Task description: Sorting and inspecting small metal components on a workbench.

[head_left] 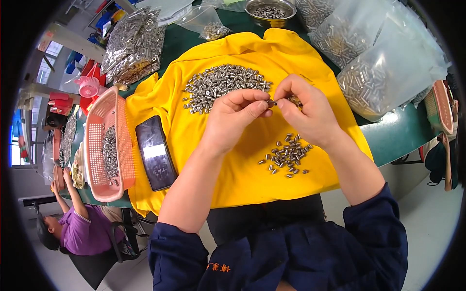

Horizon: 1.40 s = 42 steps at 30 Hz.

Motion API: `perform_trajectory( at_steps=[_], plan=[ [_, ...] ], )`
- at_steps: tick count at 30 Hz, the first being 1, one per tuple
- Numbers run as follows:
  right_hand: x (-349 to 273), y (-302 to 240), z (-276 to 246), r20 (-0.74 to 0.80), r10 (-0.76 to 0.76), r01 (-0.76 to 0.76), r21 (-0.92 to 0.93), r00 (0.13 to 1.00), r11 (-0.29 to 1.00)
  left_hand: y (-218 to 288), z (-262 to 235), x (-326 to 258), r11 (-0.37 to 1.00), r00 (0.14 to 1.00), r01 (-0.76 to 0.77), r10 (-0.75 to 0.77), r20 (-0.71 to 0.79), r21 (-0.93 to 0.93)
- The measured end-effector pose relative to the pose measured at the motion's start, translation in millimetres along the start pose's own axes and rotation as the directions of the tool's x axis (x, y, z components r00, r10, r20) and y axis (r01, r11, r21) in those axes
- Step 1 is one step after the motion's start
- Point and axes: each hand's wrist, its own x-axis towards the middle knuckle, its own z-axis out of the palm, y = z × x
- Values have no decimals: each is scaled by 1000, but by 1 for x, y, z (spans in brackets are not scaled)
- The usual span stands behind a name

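Over a yellow cloth [189, 160], my left hand [232, 117] and my right hand [311, 115] meet fingertip to fingertip. Thumb and forefinger of each are pinched on a small dark metal part [272, 103], mostly covered by the fingers. Behind my left hand spreads a large heap of small silvery metal cylinders [223, 80]. A smaller pile of similar metal cylinders [290, 154] lies nearer to me, below my right hand. Some small brownish bits [295, 101] show beside my right fingers; what they are I cannot make out.
A dark phone [156, 154] lies on the cloth's left side, beside a pink plastic basket [127, 150] holding metal parts. Bags of metal parts [136, 46] [364, 87] and a steel bowl [270, 22] stand around the green table [395, 138]. Someone in purple [87, 230] sits at left.
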Motion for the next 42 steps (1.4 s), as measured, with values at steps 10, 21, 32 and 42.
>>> perform_trajectory(
  at_steps=[10,21,32,42],
  plan=[
    [-2,-6,2,35,-68,76,-307,997,949,0,3,1,975,996,-63,75,-49,212],
    [-2,-5,3,15,22,-18,-213,1000,977,3,8,0,974,994,-55,74,-78,221],
    [-2,-6,-2,-59,-23,13,-166,998,986,13,-8,3,895,970,-108,191,-153,433],
    [-3,-6,1,32,-45,49,-122,998,991,9,5,-4,942,994,-74,96,-50,326]
  ],
)
